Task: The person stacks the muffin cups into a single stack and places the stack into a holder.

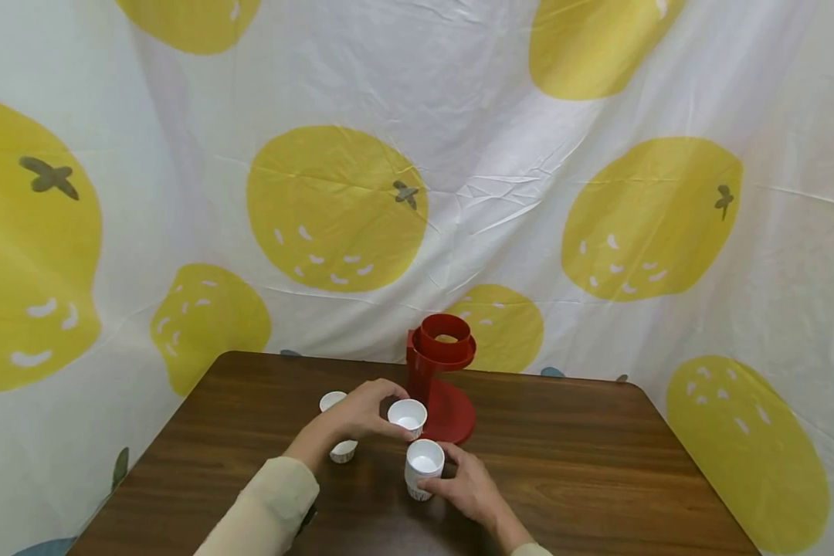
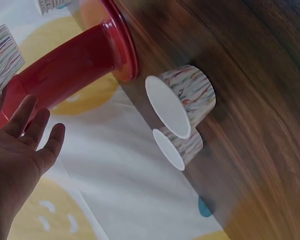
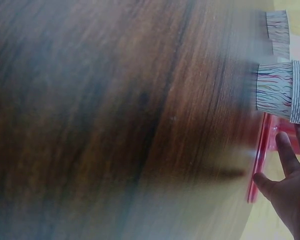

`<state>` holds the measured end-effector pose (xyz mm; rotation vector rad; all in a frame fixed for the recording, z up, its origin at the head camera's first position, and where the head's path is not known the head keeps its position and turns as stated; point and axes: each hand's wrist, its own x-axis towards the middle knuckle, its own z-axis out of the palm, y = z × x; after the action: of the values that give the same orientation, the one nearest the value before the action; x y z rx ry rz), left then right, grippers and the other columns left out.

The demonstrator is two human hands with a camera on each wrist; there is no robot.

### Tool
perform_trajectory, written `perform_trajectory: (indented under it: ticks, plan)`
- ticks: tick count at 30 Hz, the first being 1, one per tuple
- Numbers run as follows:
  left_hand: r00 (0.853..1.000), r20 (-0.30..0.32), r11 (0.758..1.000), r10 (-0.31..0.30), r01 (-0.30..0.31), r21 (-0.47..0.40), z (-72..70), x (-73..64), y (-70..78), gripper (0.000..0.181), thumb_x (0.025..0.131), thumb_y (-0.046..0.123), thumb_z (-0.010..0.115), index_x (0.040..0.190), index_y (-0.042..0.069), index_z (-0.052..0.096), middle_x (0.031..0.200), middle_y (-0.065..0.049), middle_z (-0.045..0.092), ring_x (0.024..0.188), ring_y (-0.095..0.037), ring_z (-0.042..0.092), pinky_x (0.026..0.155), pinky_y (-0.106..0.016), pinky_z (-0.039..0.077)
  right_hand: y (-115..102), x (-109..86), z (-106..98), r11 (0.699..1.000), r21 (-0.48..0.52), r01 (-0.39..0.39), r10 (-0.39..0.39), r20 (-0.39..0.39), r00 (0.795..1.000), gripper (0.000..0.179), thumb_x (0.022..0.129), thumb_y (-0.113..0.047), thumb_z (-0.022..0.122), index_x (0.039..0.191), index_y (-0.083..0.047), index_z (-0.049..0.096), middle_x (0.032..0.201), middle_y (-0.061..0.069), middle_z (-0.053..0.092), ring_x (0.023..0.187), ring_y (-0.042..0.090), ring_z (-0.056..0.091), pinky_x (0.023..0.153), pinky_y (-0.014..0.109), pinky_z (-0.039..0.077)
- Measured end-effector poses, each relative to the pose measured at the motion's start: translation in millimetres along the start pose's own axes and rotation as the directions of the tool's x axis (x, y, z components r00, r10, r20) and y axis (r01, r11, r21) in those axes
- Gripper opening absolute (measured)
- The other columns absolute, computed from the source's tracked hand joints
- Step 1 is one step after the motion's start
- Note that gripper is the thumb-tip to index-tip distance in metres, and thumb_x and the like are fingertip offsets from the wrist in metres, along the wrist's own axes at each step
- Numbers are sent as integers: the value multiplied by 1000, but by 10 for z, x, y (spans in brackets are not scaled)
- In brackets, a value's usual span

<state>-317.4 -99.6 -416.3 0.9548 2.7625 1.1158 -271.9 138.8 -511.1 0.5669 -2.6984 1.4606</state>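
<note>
In the head view my left hand [image 1: 367,409] pinches a white paper cup [image 1: 408,418] between thumb and fingers, held above the table. That cup's squiggle-patterned side [image 2: 4,59] shows at the edge of the left wrist view. Just below and to its right, my right hand [image 1: 467,485] grips a stack of paper cups [image 1: 422,469] that stands on the table. The right wrist view shows several closely nested rims on the stack [image 3: 275,90]. Two more paper cups, a nearer one [image 1: 344,452] and a farther one [image 1: 332,400], stand left of the stack, partly behind my left hand and forearm.
A red stand [image 1: 452,413] with a round base and a ring-shaped top [image 1: 446,338] stands behind the cups; something yellowish lies inside the ring. The brown wooden table [image 1: 584,463] ends at a hanging white cloth [image 1: 486,154] with yellow fruit prints.
</note>
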Motion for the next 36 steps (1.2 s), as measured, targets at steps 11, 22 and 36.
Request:
perform_trajectory:
  ticks: [11, 22, 36]
  plan:
    - [999, 35, 999, 37, -36, -18, 120, 66, 23, 49, 74, 33, 87, 113, 9, 67, 107, 2, 64, 101, -19, 56, 90, -38, 47, -9, -1, -6, 1000, -9, -7, 7, 9, 1000, 60, 76, -31, 85, 126, -7, 63, 114, 5, 68, 111, 30, 59, 95, 55, 43]
    - [994, 75, 997, 74, -76, 19, 221, 79, 23, 48, 74, 31, 88, 112, 10, 68, 108, 1, 65, 105, -25, 57, 92, -37, 46, 1, -3, -7, 1000, 24, 0, 0, 11, 1000, 57, 77, -30, 85, 125, -8, 64, 113, 3, 69, 109, 27, 60, 94, 52, 44]
    - [991, 129, 999, 34, -36, 16, 309, 72, 20, 48, 73, 31, 88, 113, 13, 67, 106, 6, 64, 101, -14, 55, 91, -33, 46, 13, 7, -5, 1000, 12, -1, 1, 11, 1000, 56, 77, -33, 84, 123, -9, 65, 114, 3, 68, 110, 26, 60, 95, 51, 43]
